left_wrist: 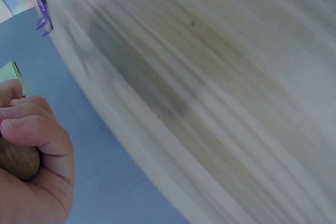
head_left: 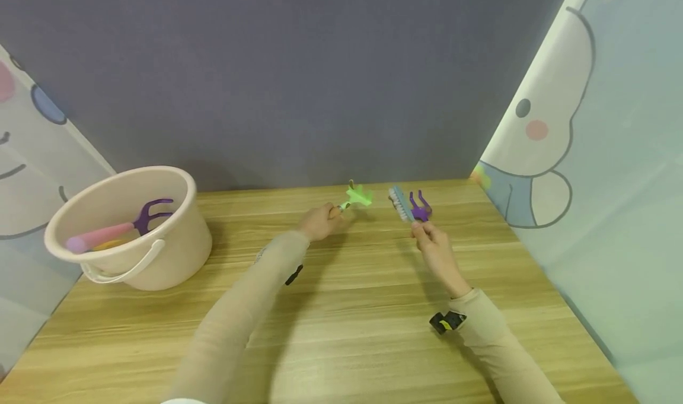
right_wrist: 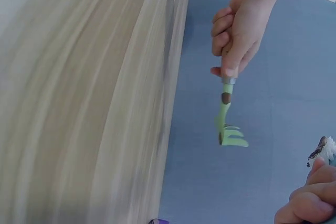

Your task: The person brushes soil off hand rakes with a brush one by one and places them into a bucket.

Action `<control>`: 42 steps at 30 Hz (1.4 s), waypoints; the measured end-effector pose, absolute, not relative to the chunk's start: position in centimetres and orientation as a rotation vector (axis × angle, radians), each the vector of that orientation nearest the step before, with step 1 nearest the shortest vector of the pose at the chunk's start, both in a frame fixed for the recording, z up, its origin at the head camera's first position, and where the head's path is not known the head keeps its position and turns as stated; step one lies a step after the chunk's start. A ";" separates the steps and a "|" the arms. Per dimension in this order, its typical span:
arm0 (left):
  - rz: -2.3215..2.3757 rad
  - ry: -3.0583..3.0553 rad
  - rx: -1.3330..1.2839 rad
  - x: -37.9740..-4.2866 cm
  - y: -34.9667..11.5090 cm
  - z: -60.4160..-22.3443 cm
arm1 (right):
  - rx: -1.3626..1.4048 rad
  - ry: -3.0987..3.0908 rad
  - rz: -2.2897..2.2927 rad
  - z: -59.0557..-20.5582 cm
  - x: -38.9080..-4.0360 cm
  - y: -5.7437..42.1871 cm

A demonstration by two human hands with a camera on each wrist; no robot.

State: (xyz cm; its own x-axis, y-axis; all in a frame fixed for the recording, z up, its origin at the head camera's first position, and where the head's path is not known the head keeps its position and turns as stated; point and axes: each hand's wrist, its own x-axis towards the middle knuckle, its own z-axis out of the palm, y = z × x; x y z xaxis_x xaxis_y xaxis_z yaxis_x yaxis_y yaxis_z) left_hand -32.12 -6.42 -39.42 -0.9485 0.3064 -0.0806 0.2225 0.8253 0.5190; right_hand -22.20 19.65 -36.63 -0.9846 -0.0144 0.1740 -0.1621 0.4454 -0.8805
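My left hand (head_left: 319, 221) grips the wooden handle (left_wrist: 20, 160) of a small green hand rake (head_left: 360, 195), its tines held up off the table. Brown smudges mark the rake's neck and head (right_wrist: 226, 98) in the right wrist view. My right hand (head_left: 439, 253) holds a scrub brush (head_left: 401, 203) with a light blue back and white bristles, to the right of the rake. Dark dirt shows on the bristles (right_wrist: 321, 150). Just beyond the right hand lies a purple two-pronged hand fork (head_left: 420, 212) on the table; its handle is mostly hidden in the head view.
A pale pink bucket (head_left: 184, 247) stands on the wooden table (head_left: 341, 327) at the left, handle hanging down in front. Inside lean a purple fork with a pink handle (head_left: 107, 236) and something orange. A dark grey panel (head_left: 299, 83) rises behind; printed light sheets flank both sides.
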 end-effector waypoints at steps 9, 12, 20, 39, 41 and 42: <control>0.759 2.893 0.482 -29.7 -8.1 -37.9 | 0.157 -2.569 1.570 -37.4 -23.0 19.2; 0.742 2.907 0.486 -28.9 -8.5 -37.7 | 0.172 -2.570 1.603 -37.2 -23.0 18.9; 0.607 2.981 0.585 -27.1 -8.9 -37.6 | 0.193 -2.594 1.550 -37.3 -23.1 18.6; 0.223 3.199 0.855 -23.3 -8.2 -36.6 | 0.411 -2.632 0.862 -37.7 -22.2 15.8; 0.184 3.239 0.892 -23.0 -8.1 -36.5 | 0.434 -2.623 0.729 -37.8 -22.0 15.3; 0.174 3.260 0.911 -22.8 -8.0 -36.4 | 0.450 -2.611 0.661 -37.8 -21.9 15.1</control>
State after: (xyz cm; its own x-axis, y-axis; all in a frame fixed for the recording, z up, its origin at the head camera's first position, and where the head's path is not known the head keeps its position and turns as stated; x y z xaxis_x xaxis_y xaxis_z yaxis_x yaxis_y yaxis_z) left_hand -22.81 -8.05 -36.43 -0.8273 0.4963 0.2632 0.5215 0.8526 0.0315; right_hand -21.92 15.08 -37.84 -0.8648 -0.2057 0.4581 -0.3988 0.8357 -0.3776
